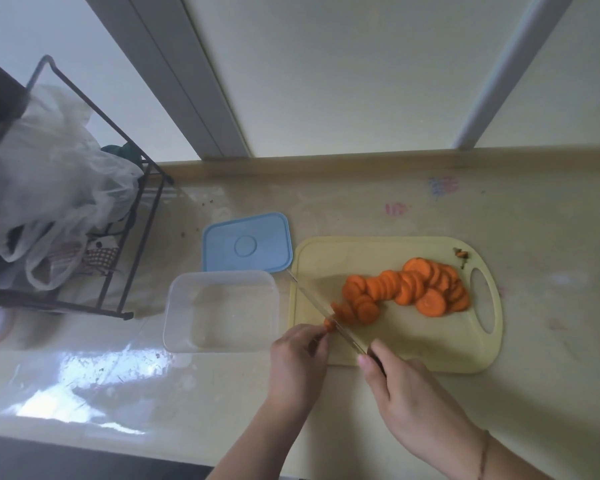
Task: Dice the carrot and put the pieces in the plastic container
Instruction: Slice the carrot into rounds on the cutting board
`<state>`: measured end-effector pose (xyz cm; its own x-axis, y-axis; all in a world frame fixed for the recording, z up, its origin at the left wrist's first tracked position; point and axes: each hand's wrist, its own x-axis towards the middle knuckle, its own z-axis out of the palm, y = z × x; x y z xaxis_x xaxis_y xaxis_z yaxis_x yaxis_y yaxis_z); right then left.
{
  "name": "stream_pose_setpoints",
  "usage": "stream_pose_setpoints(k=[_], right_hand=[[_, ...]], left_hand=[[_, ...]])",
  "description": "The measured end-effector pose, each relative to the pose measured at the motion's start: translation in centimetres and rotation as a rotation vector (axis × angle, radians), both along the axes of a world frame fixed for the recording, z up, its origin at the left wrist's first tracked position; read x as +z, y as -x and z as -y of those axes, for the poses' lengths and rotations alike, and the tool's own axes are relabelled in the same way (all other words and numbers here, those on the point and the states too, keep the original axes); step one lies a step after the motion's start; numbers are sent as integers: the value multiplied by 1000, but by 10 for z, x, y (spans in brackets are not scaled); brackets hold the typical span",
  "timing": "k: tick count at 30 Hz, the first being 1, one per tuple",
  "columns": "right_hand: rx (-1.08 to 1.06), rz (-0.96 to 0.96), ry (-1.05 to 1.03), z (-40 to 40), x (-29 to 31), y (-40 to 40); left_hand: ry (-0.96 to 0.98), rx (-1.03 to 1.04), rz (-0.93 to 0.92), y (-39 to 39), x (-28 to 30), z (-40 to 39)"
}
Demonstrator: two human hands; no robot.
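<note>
Round orange carrot slices [409,289] lie fanned across the pale yellow plastic cutting board with a handle hole [478,355], the landmark here, and only a small orange carrot stub [329,324] remains at the board's near left edge. The left hand [300,355] pinches that stub while the right hand [395,386], fingers curled around the handle, holds a long thin-bladed knife [321,308] against it. By the look of it, slicing is nearly finished; cutting the rounds smaller and moving them has not begun. The clear rectangular plastic container [174,327] sits just left of the board with nothing in it, its blue lid [246,242] beyond it. The glossy cream table [551,237] carries everything. Farther left of the board stands a black wire rack holding crumpled plastic bags [49,188]; behind the board, pale window panes [326,64].
</note>
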<state>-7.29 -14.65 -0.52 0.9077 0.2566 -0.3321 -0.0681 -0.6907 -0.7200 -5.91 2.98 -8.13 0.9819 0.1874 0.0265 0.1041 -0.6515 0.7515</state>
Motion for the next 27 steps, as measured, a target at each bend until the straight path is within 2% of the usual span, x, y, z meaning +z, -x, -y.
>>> stream_pose_setpoints(k=[11,17,21,25,27], right_hand=[[9,22,92,-26,-22,-24],[-118,-59,-106,-33,-21,-45],[-263,11,-279,3,5,-41],[-495,-185,-377,49,20,-25],[-549,-235,-351,69,20,-16]], left_hand=[[30,-32,41,3,-3,-1],[6,-37,32,5,7,0],[-64,-29,40,-8,34,-4],[-195,-77,74,-69,65,6],[-240,-82,2,-108,72,14]])
